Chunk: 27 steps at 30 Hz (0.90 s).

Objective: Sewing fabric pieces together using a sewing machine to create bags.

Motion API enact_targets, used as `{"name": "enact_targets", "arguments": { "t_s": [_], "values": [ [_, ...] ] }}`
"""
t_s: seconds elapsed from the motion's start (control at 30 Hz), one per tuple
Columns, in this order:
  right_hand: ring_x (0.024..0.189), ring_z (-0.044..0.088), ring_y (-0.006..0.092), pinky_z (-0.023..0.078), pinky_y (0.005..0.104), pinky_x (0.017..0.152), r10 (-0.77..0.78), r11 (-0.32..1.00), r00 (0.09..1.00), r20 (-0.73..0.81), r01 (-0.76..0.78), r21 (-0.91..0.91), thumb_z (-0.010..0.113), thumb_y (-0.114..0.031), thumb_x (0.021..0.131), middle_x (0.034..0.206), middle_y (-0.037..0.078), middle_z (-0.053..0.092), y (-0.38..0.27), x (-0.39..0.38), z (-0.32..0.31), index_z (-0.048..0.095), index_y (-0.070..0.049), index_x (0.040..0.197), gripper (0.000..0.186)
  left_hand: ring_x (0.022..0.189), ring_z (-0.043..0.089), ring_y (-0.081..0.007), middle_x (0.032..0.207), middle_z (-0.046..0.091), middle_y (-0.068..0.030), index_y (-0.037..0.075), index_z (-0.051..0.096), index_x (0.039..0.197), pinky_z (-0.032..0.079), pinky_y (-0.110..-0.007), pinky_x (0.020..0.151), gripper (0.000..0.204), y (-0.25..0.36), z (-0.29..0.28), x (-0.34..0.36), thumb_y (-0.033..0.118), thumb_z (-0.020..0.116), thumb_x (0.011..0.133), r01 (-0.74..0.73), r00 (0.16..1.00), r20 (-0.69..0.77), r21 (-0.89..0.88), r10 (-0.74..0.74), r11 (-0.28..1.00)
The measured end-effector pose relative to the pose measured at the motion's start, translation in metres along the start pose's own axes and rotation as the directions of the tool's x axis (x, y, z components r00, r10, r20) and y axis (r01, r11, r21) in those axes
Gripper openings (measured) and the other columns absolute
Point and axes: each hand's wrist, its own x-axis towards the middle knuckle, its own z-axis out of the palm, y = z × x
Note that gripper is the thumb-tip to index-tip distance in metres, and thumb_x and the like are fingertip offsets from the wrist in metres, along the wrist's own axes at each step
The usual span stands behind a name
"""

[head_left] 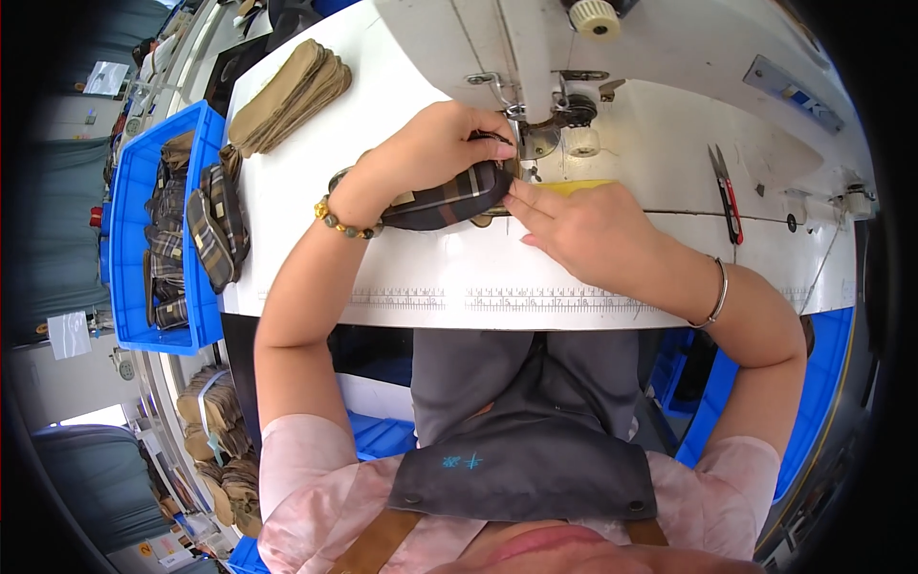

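Observation:
My left hand [426, 143] arches over a dark plaid padded fabric piece [442, 205], its thumb and fingertips pinched at the piece's upper edge beside the sewing machine's presser foot and needle area [526, 158]. My right hand [588, 230] touches the rounded right end of the piece with its extended fingertips, its thumb lower and apart. A yellow strip [595, 182] lies on the machine bed just behind that hand. The exact needle point is too small to make out.
The white machine head [669, 67] overhangs the table [382, 306]. Red-handled snips [728, 206] lie at right. At left are stacked khaki pieces [287, 96], plaid pieces [215, 220] and a blue bin [129, 297] of plaid pieces. Another blue bin [808, 421] sits below right.

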Motion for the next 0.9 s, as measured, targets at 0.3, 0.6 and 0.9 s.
{"name": "enact_targets", "arguments": {
  "t_s": [0.3,0.6,0.9],
  "values": [
    [0.059,0.065,0.0193,0.051,0.0325,0.049,-0.020,0.999,1.000,0.006,0.020,-0.037,0.070,-0.018,0.089,0.118,0.005,0.072,0.005,0.005,0.001,0.074,-0.004,0.110,0.025,0.074,0.062,-0.0095,0.081,0.072,-0.0040,0.002,0.075,0.102,0.052,-0.026,0.072,0.018,0.000,0.008,-0.004,0.018,0.072,0.095,0.097,0.989,-0.085,-0.222,-0.118,0.970],
    [0.059,0.065,0.0200,0.052,0.0341,0.050,-0.086,0.995,0.990,-0.115,0.091,0.040,0.069,-0.017,0.084,0.078,0.002,0.064,0.016,0.014,0.011,0.063,-0.008,0.074,0.015,0.073,0.061,-0.0099,0.080,0.072,-0.0040,0.001,0.075,0.102,0.052,-0.027,0.071,0.019,-0.009,0.009,-0.004,0.019,0.070,0.097,0.060,0.996,-0.052,-0.239,-0.074,0.969],
    [0.056,0.060,0.0157,0.048,0.0304,0.048,-0.173,0.985,0.968,-0.184,0.165,-0.056,0.069,-0.014,0.076,0.068,0.002,0.052,0.019,0.020,0.011,0.059,-0.010,0.074,0.011,0.073,0.061,-0.0140,0.080,0.072,-0.0060,0.001,0.073,0.101,0.051,-0.029,0.073,0.022,-0.007,0.006,-0.005,0.022,0.069,0.098,0.102,0.993,-0.027,-0.247,-0.112,0.964]
  ]
}}
